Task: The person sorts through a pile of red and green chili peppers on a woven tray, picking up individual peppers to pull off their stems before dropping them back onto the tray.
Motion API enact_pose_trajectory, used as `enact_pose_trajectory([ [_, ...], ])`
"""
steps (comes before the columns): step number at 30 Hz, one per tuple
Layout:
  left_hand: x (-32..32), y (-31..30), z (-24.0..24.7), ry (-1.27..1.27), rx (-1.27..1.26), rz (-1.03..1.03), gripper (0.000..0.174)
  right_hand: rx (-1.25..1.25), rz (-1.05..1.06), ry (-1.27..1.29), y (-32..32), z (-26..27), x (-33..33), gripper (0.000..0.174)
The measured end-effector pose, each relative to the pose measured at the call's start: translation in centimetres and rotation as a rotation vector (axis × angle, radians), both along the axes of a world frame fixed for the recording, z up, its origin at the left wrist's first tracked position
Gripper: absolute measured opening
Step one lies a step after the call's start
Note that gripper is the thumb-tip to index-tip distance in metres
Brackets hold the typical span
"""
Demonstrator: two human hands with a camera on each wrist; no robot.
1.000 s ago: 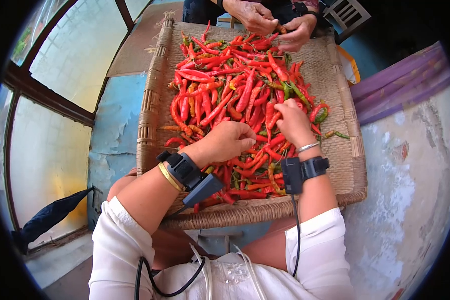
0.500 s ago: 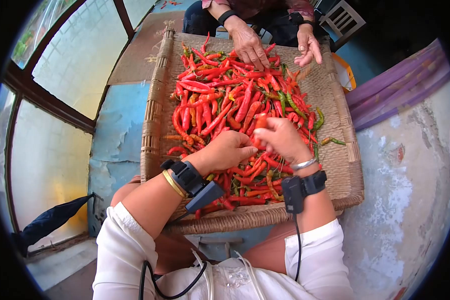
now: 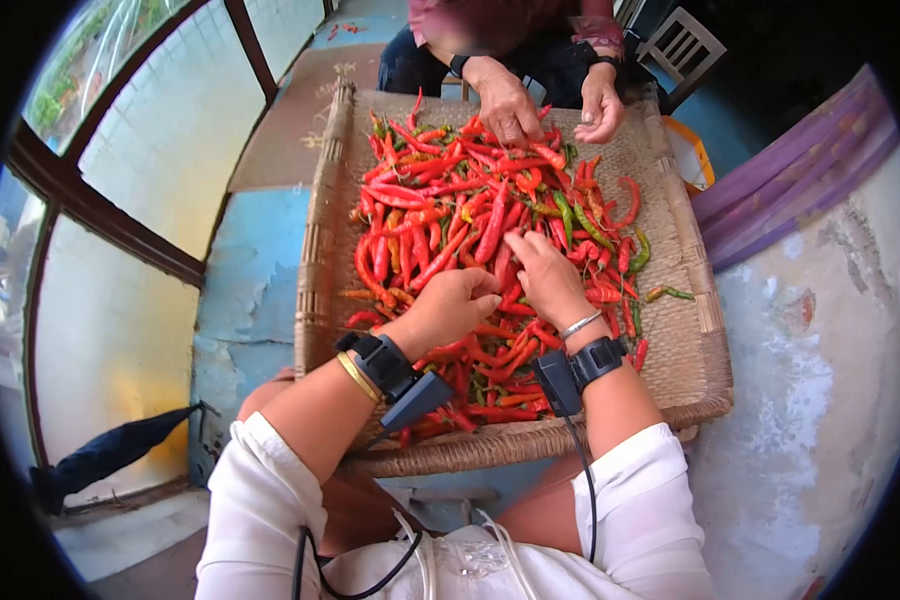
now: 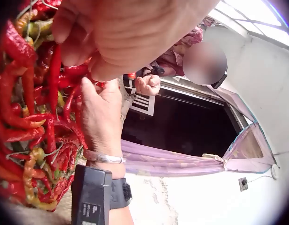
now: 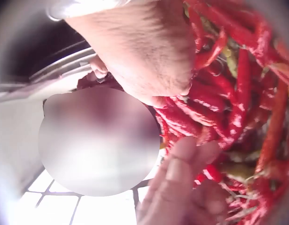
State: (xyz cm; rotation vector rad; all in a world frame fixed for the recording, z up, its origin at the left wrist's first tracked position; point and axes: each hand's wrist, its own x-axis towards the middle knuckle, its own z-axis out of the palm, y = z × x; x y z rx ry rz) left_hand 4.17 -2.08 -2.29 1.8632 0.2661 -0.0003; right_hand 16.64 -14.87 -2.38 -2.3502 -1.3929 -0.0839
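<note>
A heap of mostly red chili peppers [image 3: 435,265], some green or orange, covers much of a woven tray [image 3: 315,250]. My left hand [image 3: 450,305] hovers over the near middle of the heap, fingers loosely curled, with no pepper visible between them. Close to its fingertips in the left wrist view is a slim red chili [image 4: 55,79]. Just to the right, my right hand [image 3: 548,275] reaches into the heap, its fingers extended onto red chilies and its thumb spread. In the right wrist view, its fingertips are largely hidden beneath the hand.
Across the tray sits another person, one hand [image 3: 508,105] among the far peppers and the other hand [image 3: 600,103] raised at right. Frosted windows [image 3: 150,150] stand left, with a folded umbrella [image 3: 120,450]. A purple curtain [image 3: 800,180] hangs right.
My right hand brought a red chili from the right toward my left hand, then reached forward into the heap without it. The other person's left hand moved down into the far peppers.
</note>
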Motion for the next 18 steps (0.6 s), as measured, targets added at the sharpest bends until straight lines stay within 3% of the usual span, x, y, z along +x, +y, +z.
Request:
enact_pose_trajectory([
  [2, 0.0, 0.0, 0.1, -0.002, 0.034, -0.005, 0.024, -0.162, -0.045, -0.003, -0.3, 0.4, 0.1, 0.029],
  [5, 0.0, -0.1, 0.7, 0.057, 0.060, -0.057, 0.025, -0.165, -0.001, -0.047, -0.7, 0.6, 0.4, 0.018],
  [8, 0.1, -0.2, 0.4, -0.141, 0.234, -0.008, 0.032, 0.102, 0.001, 0.052, -0.4, 2.2, -0.5, 0.012],
  [10, 0.4, -0.2, 0.3, -0.318, 0.216, 0.106, 0.046, 0.085, -0.045, 0.142, -0.3, 3.5, -1.3, 0.012],
  [11, 0.5, 0.0, 0.4, -0.273, 0.042, 0.091, 0.057, 0.070, -0.052, 0.238, -0.2, 3.7, -1.5, 0.014],
  [12, 0.6, 0.2, 0.2, -0.310, 0.044, 0.058, 0.059, 0.051, -0.057, 0.337, -0.2, 4.0, -1.6, 0.016],
  [14, 0.4, 0.3, 0.9, -0.132, -0.149, -0.042, 0.057, 0.087, -0.007, 0.547, -0.5, 4.7, -1.7, 0.021],
  [15, 0.4, -0.3, 1.3, -0.178, -0.419, -0.008, 0.049, 0.090, -0.008, 0.718, -0.6, 4.8, -1.7, 0.022],
  [16, 0.4, -0.2, 1.8, -0.178, -0.407, -0.015, 0.049, 0.104, -0.009, 0.716, -0.8, 4.8, -1.6, 0.022],
  [18, 0.2, -0.3, 3.0, 0.016, -0.333, -0.029, 0.036, 0.242, -0.062, 1.239, -1.0, 4.8, -1.4, 0.018],
])
